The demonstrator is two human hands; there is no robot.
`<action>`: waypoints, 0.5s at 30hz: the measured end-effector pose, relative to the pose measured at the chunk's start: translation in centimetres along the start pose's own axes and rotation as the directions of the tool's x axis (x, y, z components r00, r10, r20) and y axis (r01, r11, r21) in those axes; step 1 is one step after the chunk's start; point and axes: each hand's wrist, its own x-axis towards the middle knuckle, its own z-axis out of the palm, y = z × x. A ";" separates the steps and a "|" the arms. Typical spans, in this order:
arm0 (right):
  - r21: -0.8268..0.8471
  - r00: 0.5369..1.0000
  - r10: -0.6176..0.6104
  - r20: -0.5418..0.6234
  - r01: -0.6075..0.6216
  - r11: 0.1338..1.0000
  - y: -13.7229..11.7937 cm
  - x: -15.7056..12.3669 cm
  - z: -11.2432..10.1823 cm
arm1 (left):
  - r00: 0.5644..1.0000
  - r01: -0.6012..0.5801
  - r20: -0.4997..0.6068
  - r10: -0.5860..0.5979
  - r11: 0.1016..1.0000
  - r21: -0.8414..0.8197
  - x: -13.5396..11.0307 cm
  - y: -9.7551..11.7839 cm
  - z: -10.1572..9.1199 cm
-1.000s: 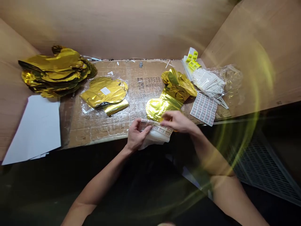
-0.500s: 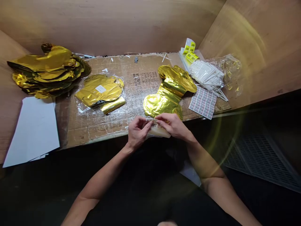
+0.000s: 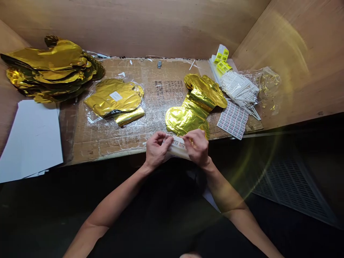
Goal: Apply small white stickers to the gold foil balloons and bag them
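Note:
Between my hands, at the front edge of the bench, is a clear plastic bag printed with CE marks. My left hand pinches the bag's left end, thumb on top. My right hand is closed at its right end, fingers curled, hiding that corner; whether it also pinches something small I cannot make out. Just beyond the hands lies a stack of shiny gold foil balloons. To the left, a bagged gold foil balloon bears a small white label.
A big heap of gold foil sits at the back left, above white sheets. On the right are white sticks, a sticker sheet and yellow labels. Wooden panels wall the cardboard-covered bench.
My right hand has turned and curled its fingers more at the bag's right end. More of the bag's printed strip shows. The camera view has shifted slightly.

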 end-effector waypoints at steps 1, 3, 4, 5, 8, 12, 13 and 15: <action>0.030 0.992 0.126 -0.002 -0.126 0.992 0.4 0.5 -0.1 | 0.998 -0.051 0.043 0.049 0.997 0.056 0.1 -0.3 -0.1; 0.063 0.934 0.347 0.087 -0.353 0.933 1.4 1.5 -0.1 | 0.956 -0.217 0.241 0.171 0.959 0.182 0.3 -0.8 -0.2; 0.053 0.894 0.418 0.159 -0.431 0.901 1.9 2.0 0.0 | 0.901 -0.320 0.375 0.217 0.917 0.237 0.4 -1.1 -0.2; 0.021 0.857 0.463 0.227 -0.480 0.877 2.2 2.4 0.3 | 0.831 -0.417 0.502 0.238 0.865 0.279 0.6 -1.3 -0.1; -0.233 0.815 0.508 0.278 -0.455 0.859 2.4 2.9 1.3 | 0.695 -0.586 0.695 0.185 0.706 0.398 0.9 -1.8 0.2; -0.561 0.889 0.440 0.127 -0.302 0.771 1.9 2.4 1.6 | 0.683 -0.617 0.724 0.095 0.607 0.502 0.9 -1.8 0.4; -0.562 0.902 0.410 0.136 -0.271 0.782 2.0 2.3 1.5 | 0.679 -0.619 0.729 0.087 0.601 0.505 0.9 -1.8 0.4; -0.490 0.910 0.350 0.224 -0.206 0.847 2.5 2.2 1.2 | 0.678 -0.615 0.732 0.069 0.599 0.513 0.7 -1.6 0.2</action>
